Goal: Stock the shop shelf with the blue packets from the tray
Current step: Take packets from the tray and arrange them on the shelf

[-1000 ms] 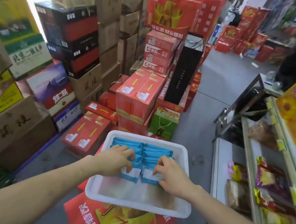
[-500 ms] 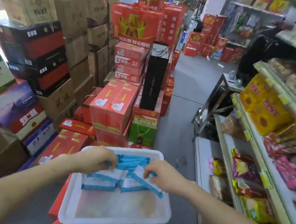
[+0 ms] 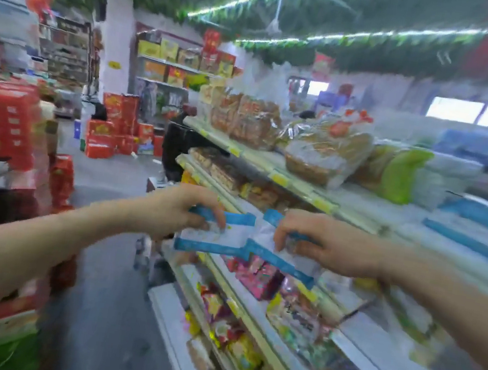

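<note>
Head view, smeared throughout by motion, yet clear enough on the main thing. Left hand (image 3: 182,210) curled round the top edge of one blue packet (image 3: 217,238), fingers folded over its blue strip; right hand (image 3: 328,248) gripping a second blue packet (image 3: 285,262) likewise, near its upper corner. Both packets off any surface, held in the air just in front of the shelf (image 3: 305,191), about level with its second tier, meeting between the hands, touching or merely overlapping, cannot tell which. No tray in view. Further blue and white packs (image 3: 481,220) stacked toward the right end of the top tier, beside a green bag (image 3: 402,176) and clear bags of bread (image 3: 326,153); probably the same goods, though too blurred to be sure. Judged as the carrying step: packets lifted and brought to the shelf, not yet placed. For the next move, probably needed: a swing of both loads up and rightward toward that blue stack, clearance over the tier's front lip, each packet laid to match its neighbours, and release only once supported from below. Thin, soft packets by the look of them, so apt to sag or slip from a light hold; worth a firm grip until set down. Red cartons (image 3: 5,117) piled along the aisle's left side, well apart from both hands.
</note>
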Demonstrator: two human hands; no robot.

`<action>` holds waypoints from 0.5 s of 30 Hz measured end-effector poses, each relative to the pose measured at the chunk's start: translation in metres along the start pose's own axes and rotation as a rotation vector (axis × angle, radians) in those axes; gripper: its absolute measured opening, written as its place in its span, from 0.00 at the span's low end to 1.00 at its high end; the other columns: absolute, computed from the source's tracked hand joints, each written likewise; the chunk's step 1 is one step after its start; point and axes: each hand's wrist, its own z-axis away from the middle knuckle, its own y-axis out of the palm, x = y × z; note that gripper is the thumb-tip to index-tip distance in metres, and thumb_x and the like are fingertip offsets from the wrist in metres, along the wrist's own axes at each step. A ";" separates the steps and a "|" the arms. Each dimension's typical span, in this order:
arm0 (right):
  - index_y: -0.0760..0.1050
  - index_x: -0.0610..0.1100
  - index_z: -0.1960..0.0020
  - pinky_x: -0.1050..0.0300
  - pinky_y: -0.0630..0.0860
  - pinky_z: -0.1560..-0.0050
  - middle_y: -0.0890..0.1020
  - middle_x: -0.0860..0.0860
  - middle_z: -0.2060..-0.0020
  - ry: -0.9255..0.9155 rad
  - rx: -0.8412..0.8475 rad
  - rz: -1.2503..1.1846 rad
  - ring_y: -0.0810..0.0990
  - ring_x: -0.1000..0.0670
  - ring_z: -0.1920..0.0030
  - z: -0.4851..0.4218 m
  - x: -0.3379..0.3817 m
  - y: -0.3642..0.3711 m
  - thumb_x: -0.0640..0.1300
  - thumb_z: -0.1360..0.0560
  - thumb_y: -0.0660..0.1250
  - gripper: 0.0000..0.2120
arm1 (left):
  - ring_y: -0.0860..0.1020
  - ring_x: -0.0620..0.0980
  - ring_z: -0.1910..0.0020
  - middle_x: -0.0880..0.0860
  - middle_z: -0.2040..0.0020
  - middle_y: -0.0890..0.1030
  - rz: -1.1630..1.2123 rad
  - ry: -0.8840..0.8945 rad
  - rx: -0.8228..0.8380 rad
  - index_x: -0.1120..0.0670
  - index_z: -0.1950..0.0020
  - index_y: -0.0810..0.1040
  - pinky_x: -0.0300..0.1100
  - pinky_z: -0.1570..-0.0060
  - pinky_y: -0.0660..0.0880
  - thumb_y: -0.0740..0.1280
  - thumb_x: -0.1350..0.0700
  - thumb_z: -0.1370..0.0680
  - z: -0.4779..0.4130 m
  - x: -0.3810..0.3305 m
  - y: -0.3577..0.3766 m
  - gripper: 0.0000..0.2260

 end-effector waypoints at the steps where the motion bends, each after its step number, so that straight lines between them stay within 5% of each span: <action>1: 0.79 0.48 0.46 0.60 0.73 0.43 0.78 0.55 0.49 0.053 -0.034 0.021 0.77 0.56 0.47 0.027 -0.013 -0.022 0.36 0.20 0.69 0.08 | 0.78 0.39 0.46 0.39 0.45 0.80 0.014 0.065 0.015 0.40 0.47 0.83 0.35 0.47 0.74 0.71 0.62 0.20 -0.035 -0.021 0.005 0.15; 10: 0.86 0.48 0.48 0.68 0.72 0.47 0.83 0.63 0.53 0.612 -0.238 0.060 0.81 0.60 0.49 0.298 -0.108 -0.156 0.36 0.21 0.71 0.09 | 0.82 0.53 0.47 0.50 0.50 0.86 0.189 0.471 0.134 0.42 0.49 0.85 0.55 0.42 0.78 0.73 0.64 0.23 -0.279 -0.224 0.096 0.14; 15: 0.83 0.56 0.49 0.55 0.75 0.40 0.82 0.61 0.48 0.837 -0.149 0.147 0.80 0.59 0.45 0.402 -0.159 -0.161 0.40 0.19 0.66 0.12 | 0.80 0.43 0.45 0.40 0.46 0.83 0.214 0.590 0.186 0.43 0.50 0.85 0.47 0.42 0.78 0.72 0.62 0.22 -0.341 -0.305 0.138 0.13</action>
